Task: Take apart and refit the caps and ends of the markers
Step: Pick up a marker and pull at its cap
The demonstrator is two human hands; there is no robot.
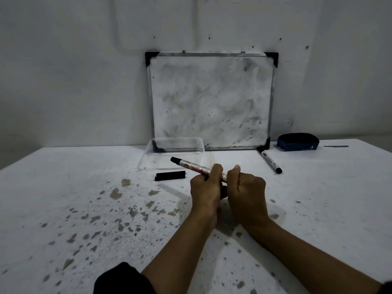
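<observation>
A white marker [195, 167] is held above the bench [63, 198] by both hands: the left hand [206, 187] is closed around its barrel, the right hand [246, 187] is clenched over its near end. A black cap [170, 175] lies just beyond, near a clear tray [146, 155]. A second marker [271, 162] rests by the whiteboard [212, 98].

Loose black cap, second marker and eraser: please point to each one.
Loose black cap [170, 175], head view, middle of its side.
Second marker [269, 161], head view, middle of its white barrel.
Eraser [298, 141], head view, its dark top.
</observation>
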